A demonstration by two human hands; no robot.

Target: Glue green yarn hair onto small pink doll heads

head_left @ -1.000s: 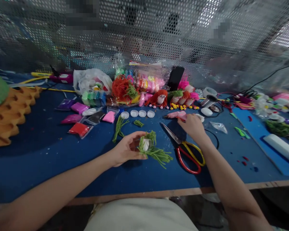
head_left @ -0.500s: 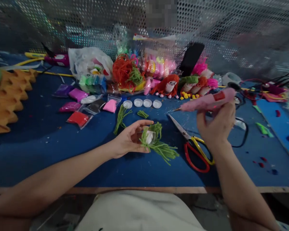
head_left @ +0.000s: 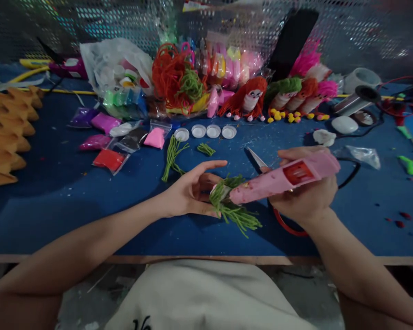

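Note:
My left hand (head_left: 194,192) is curled round a small doll body with green yarn hair (head_left: 239,219), its open end turned to the right. My right hand (head_left: 306,197) grips a pink hot glue gun (head_left: 261,185); the tip is hidden at the yarn-trimmed end of the doll. Beneath the right hand lie scissors (head_left: 256,157), partly covered, with one red handle loop showing. Beyond the left hand are a bundle of green yarn strands (head_left: 173,156) and a shorter green yarn piece (head_left: 205,149).
Several white round caps (head_left: 213,132) stand in a row. Finished yarn-haired dolls (head_left: 253,98) are behind them. Bags of coloured clay (head_left: 110,159) lie at left, near an orange bumpy piece (head_left: 7,137). A clear plastic bag (head_left: 365,156) lies at right.
My right hand has brought the glue gun down and left, from above the scissors to the doll's end. My left hand still holds the doll, slightly farther right. The view has tilted downward.

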